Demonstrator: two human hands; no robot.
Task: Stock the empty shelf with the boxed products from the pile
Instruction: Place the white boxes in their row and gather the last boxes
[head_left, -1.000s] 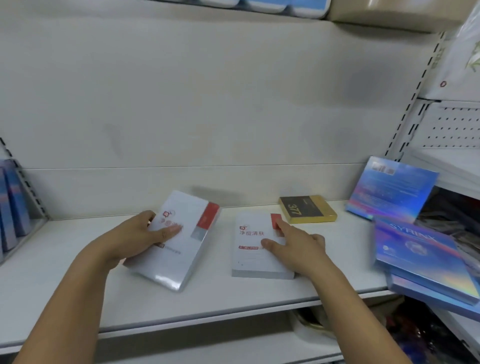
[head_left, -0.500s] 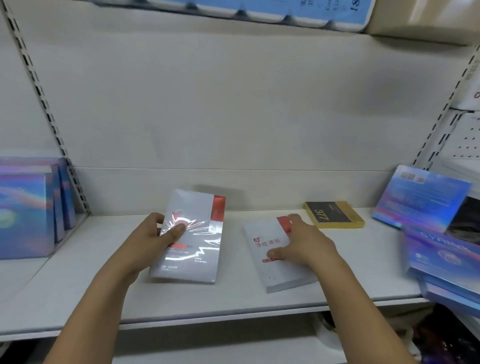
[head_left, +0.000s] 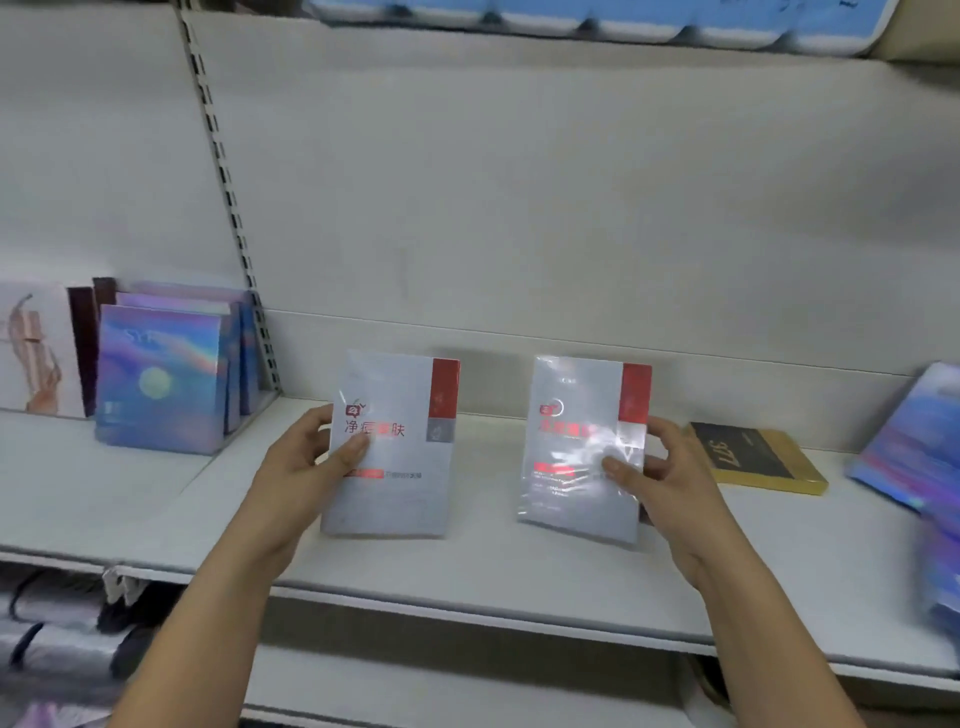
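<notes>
The shelf (head_left: 493, 566) shows bare board in front of both boxes up to its front lip, a wide gap between them, and free room behind them to the back wall. To the left, bare board runs to the slotted post (head_left: 228, 197) and the blue boxes (head_left: 161, 379) standing beyond it. To the right, the black box (head_left: 753, 460) lies flat just beside our right hand, and the pile (head_left: 914, 441) sits blurred at the far edge.

Half a second ago the right box lay flat under our palm and the left box leaned back. Now both stand upright, faces toward us, well apart. We cannot tell whether their lower edges rest on the board.

Our left hand (head_left: 306, 462) grips the left box (head_left: 395, 447) by its left edge, thumb across the front near the red print, fingers curled behind. Our right hand (head_left: 660, 478) pinches the right box (head_left: 582, 447) by its right edge, thumb on the glossy front, fingers behind.
</notes>
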